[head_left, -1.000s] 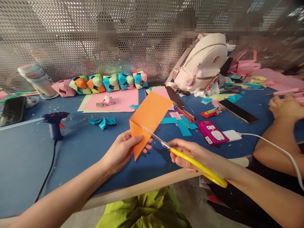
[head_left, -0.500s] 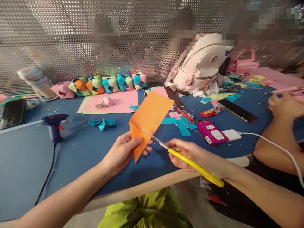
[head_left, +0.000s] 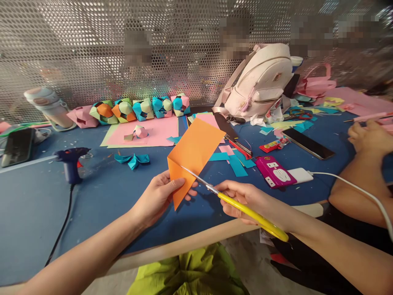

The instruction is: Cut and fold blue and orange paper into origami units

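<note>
My left hand (head_left: 158, 196) pinches the lower left part of an orange sheet of paper (head_left: 198, 143), thumb on top and fingers beneath. The sheet has a crease and is held above the blue table. In my right hand (head_left: 241, 200) is a pair of scissors (head_left: 248, 211) with yellow handles. Its blades reach across the orange paper from the right, close to the crease, and look nearly closed there. How far the paper is cut I cannot tell. A folded blue paper piece (head_left: 133, 159) lies on the table beyond my left hand.
A dark blue glue gun (head_left: 71, 162) stands at left, its cord trailing forward. Several folded paper balls (head_left: 143, 110) line the perforated metal wall. To the right are blue paper strips (head_left: 238, 164), a magenta power adapter (head_left: 274, 172) with a white cable, a phone (head_left: 308, 143) and another person's arm (head_left: 353, 180).
The scissors have shifted slightly left along the orange paper over the last second, and my right hand with them. My left hand and the sheet are almost unmoved.
</note>
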The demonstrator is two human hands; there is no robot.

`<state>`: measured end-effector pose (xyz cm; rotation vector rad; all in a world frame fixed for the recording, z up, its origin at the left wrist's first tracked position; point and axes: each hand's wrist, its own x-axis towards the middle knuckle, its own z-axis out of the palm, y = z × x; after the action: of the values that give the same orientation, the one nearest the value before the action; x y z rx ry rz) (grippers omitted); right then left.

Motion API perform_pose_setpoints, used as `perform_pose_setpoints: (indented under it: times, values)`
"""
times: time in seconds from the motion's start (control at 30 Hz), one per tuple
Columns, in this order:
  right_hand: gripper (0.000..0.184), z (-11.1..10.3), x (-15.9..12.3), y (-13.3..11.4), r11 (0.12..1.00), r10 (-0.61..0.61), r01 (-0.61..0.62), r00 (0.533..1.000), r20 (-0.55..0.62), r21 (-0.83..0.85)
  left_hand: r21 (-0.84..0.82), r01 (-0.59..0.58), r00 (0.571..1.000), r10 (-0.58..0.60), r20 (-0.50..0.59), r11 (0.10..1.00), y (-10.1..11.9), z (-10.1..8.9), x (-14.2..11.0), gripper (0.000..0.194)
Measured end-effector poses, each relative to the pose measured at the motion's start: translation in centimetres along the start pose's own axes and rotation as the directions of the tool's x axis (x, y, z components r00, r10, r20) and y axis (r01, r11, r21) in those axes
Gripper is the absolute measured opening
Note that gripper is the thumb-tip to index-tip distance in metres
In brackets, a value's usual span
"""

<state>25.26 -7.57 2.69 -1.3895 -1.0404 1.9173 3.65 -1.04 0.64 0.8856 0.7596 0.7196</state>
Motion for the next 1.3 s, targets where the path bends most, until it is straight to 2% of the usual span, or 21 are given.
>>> perform_pose_setpoints:
  times: [0.3,0.5,0.7,1.07,1.3]
  values:
    - [0.045,0.1,-0.05,-0.09,0.999,0.029,-0.028,0.999,-0.04,0.024,-0.014,0.008,1.0,-0.008,0.005,1.0,0.09,0.11,-0.08,0.02]
    - [0.05,-0.05,-0.01,0.24,0.994,0.011,-0.013,1.0,-0.025,-0.113,-0.023,0.008,1.0,-0.008,0.018,1.0,0.06,0.13,-0.07,0.016]
    - [0.05,0.1,-0.12,0.07,0.991,0.007,-0.009,1.0,-0.014,-0.133,-0.036,0.017,1.0,-0.016,0.014,0.999,0.15,0.1,-0.14,0.015]
    - [0.052,0.66,0.82,0.01,0.985,-0.102,0.111,0.992,0.079,-0.13,-0.062,0.035,0.999,-0.032,0.04,0.997,0.19,0.2,-0.4,0.015]
    - [0.046,0.58,0.53,-0.15,0.982,-0.072,0.077,0.997,0.034,-0.172,-0.064,0.041,0.997,-0.036,0.07,0.997,0.14,-0.02,-0.42,0.013]
